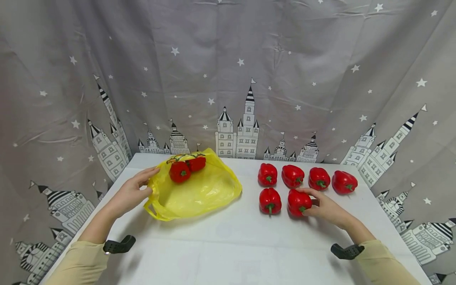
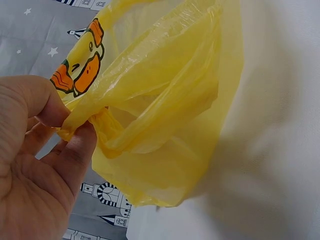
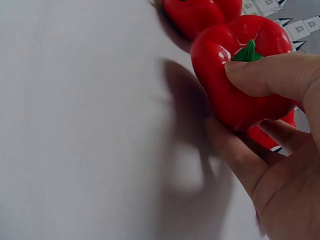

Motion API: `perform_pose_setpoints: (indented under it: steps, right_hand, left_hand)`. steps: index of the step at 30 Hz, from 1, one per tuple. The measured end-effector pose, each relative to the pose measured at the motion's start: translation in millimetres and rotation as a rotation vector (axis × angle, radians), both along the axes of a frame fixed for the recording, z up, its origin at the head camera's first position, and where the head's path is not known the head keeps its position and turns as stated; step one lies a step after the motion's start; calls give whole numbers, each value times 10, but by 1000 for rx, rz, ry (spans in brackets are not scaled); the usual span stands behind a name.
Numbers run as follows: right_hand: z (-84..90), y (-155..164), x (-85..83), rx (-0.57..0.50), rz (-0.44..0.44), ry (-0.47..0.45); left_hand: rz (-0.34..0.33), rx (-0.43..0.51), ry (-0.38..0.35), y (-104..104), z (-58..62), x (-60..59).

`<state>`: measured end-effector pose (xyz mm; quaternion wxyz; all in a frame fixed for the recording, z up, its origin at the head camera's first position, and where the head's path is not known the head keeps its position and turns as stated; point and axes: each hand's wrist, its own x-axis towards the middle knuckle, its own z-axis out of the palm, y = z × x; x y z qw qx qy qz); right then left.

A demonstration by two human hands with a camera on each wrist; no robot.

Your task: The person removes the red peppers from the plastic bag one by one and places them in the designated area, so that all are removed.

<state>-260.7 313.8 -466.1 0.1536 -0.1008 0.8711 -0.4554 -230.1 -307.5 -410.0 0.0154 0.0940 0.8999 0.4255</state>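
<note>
A yellow plastic bag (image 1: 199, 200) lies with its mouth open on the left half of the table, two red bell peppers (image 1: 179, 172) inside it. My left hand (image 1: 130, 194) pinches the bag's edge between thumb and fingers; the left wrist view shows the gathered plastic (image 2: 82, 115) and an orange-and-black cartoon print. On the right, my right hand (image 1: 325, 208) grips a red bell pepper (image 1: 298, 202), thumb by its green stem in the right wrist view and fingers around its far side. Another bell pepper (image 1: 270, 201) stands just left of the held one.
Behind the held pepper runs a row of several red bell peppers (image 1: 293, 176). They stand on a white table (image 1: 228, 253). A grey curtain (image 1: 228, 59) printed with castles and stars hangs behind and beside it.
</note>
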Motion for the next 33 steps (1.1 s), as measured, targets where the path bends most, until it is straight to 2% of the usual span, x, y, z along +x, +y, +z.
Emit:
perform_pose_setpoints:
  steps: [6,18,33]
  right_hand:
    - [-24,20,4,32,3,10]
    - [-17,33,31,28,8,12]
    - [-61,77,25,34,2,12]
  left_hand:
    - [5,1,-9,-10,-25,-5]
    - [6,-8,-5,16,3,2]
    - [10,-3,-8,1,-19,-1]
